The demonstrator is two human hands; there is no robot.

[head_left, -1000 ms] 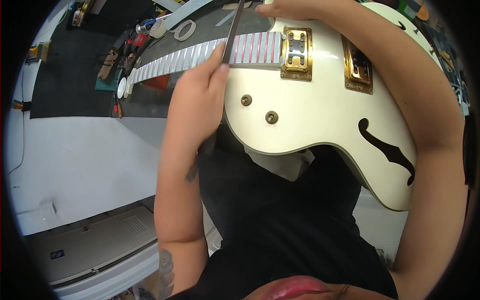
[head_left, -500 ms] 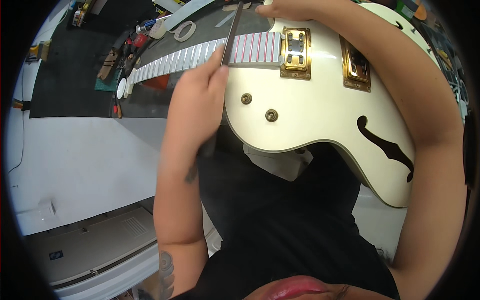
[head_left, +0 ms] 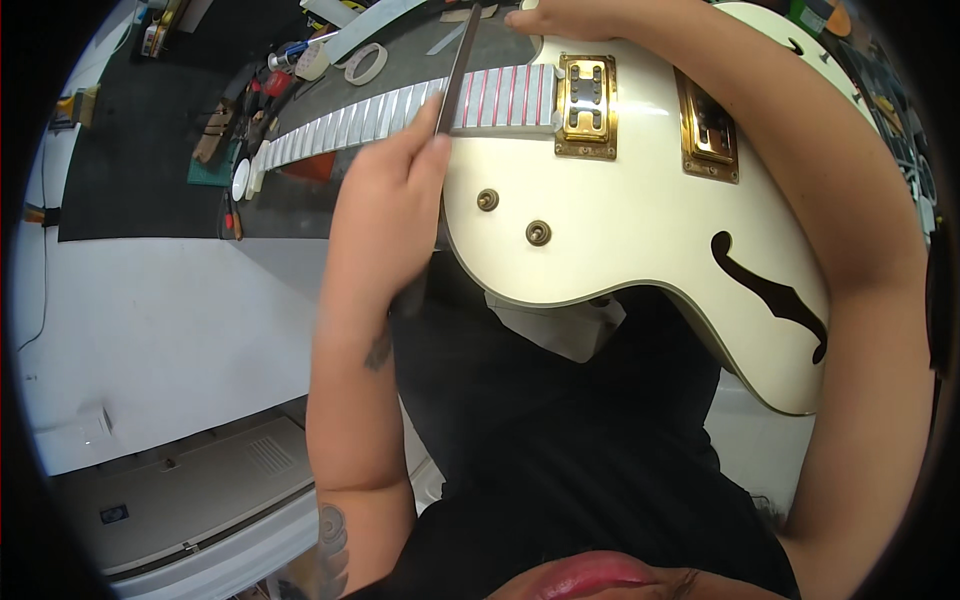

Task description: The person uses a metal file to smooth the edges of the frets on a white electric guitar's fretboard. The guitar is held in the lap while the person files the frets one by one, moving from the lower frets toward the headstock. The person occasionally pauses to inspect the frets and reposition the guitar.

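Note:
A cream semi-hollow electric guitar (head_left: 620,210) lies across my lap and the bench edge, with its neck to the left. Silvery tape covers the fretboard (head_left: 340,125), and red lines run along several frets near the body. My left hand (head_left: 385,205) is closed around a long, narrow dark file (head_left: 457,85), which crosses the neck where it meets the body. A dark handle end shows below the hand. My right arm reaches over the body, and my right hand (head_left: 535,20) is at its far edge by the neck. Most of its fingers are hidden or cut off by the frame.
A dark mat (head_left: 130,170) covers the bench. On it lie a roll of masking tape (head_left: 366,64), a white cup (head_left: 241,179), pliers-like red-handled tools and a wooden block (head_left: 212,135). Gold pickups (head_left: 587,105) and two knob-like switches (head_left: 538,233) stand up from the guitar top.
My left hand and the file have moved slightly left along the neck. The guitar sits a little further left in the picture. My right hand stays at the far edge.

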